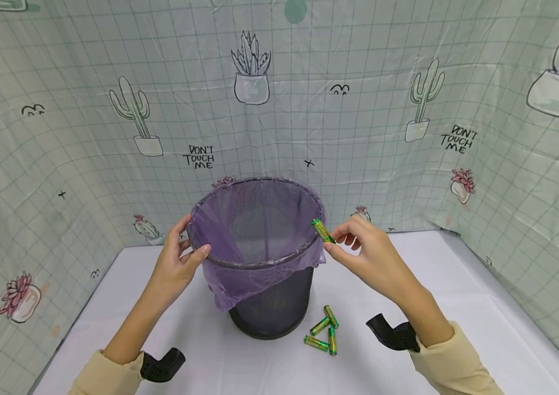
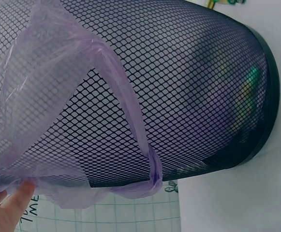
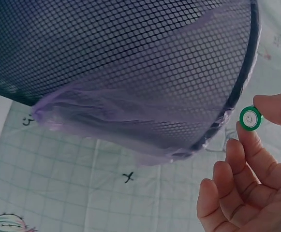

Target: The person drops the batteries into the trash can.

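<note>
A black mesh wastebasket [image 1: 279, 304] stands upright, lined with a purple plastic bag [image 1: 240, 280] folded down over its rim. My left hand [image 1: 173, 269] grips the rim on the left, its thumb over the bag's edge; in the left wrist view only its fingertips [image 2: 23, 197] show. Just beside the rim on the right, my right hand [image 1: 373, 258] pinches a green battery [image 1: 322, 230] between thumb and fingers. The right wrist view shows that battery [image 3: 250, 118] end-on. Several similar batteries [image 1: 320, 327] lie on the table near the basket's base.
The white tabletop [image 1: 388, 362] meets a hanging cloth [image 1: 358, 137] printed with cacti at the back and sides. Through the mesh, blurred green shapes [image 2: 249, 87] show low in the basket. Black wrist mounts [image 1: 163, 366] stick out from both forearms.
</note>
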A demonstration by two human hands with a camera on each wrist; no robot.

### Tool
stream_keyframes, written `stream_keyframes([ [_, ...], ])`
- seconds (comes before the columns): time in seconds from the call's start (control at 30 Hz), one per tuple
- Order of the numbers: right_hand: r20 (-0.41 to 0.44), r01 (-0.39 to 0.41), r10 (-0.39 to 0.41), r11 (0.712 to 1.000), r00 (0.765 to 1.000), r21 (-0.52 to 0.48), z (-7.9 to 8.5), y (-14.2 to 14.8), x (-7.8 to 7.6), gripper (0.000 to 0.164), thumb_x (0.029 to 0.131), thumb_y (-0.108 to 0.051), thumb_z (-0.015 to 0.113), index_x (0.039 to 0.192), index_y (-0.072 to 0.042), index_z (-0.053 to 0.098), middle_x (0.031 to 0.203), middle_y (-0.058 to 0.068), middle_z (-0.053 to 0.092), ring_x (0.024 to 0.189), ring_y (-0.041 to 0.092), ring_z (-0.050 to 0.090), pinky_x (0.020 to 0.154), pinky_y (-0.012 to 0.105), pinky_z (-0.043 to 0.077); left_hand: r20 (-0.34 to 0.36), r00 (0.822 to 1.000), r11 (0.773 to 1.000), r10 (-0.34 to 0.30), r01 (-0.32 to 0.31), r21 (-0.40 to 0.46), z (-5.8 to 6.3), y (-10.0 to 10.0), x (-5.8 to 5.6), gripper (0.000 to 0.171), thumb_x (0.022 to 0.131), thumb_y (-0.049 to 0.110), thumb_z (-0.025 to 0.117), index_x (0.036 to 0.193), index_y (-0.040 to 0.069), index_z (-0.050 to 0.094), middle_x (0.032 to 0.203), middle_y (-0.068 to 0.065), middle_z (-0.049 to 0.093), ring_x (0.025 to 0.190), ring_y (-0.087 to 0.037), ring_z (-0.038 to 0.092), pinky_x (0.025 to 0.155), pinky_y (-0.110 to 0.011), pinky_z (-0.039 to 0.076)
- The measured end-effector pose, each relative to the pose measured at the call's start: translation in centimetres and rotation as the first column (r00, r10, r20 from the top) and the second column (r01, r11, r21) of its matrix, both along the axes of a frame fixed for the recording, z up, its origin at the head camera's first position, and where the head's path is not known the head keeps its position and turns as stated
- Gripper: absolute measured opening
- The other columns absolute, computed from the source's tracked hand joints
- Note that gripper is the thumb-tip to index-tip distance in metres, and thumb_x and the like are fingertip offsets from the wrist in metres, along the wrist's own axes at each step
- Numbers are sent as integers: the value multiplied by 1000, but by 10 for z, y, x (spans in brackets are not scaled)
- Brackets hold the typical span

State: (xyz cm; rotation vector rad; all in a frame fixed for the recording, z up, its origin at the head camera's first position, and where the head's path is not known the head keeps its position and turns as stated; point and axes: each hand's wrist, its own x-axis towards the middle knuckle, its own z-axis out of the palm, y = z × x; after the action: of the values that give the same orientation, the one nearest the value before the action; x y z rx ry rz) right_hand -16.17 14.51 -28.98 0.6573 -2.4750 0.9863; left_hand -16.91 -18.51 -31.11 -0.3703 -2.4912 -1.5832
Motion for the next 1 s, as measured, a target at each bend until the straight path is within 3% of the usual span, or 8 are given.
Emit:
stream_keyframes([
  [0.27, 34, -8, 7, 999, 999, 41, 14, -12, -13, 13, 85, -16, 67, 93, -7, 64, 88, 5, 57, 82, 18, 52, 72, 31, 44, -2, 1000, 1000, -5, 6, 9, -1, 0, 0, 73, 94, 15, 52, 148, 4, 5, 154, -16, 7, 132, -37, 34, 83, -2, 38],
  [0.6, 62, -3, 0, 999, 998, 45, 15, -20, -26, 13, 86, -16, 65, 93, -6, 64, 90, 5, 58, 82, 19, 50, 74, 31, 41, 0, 1000, 1000, -7, 7, 9, 0, 0, 0, 73, 94, 15, 52, 148, 4, 5, 154, -17, 7, 132, -37, 34, 84, -3, 38],
  [1.0, 62, 0, -2, 999, 998, 36, 14, -20, -29, 9, 86, -14, 63, 89, -6, 64, 87, 5, 56, 80, 19, 49, 72, 30, 40, 5, 1000, 1000, -7, 7, 16, 0, 1, 0, 73, 94, 15, 52, 148, 4, 5, 154, -16, 6, 132, -37, 34, 83, -3, 39],
])
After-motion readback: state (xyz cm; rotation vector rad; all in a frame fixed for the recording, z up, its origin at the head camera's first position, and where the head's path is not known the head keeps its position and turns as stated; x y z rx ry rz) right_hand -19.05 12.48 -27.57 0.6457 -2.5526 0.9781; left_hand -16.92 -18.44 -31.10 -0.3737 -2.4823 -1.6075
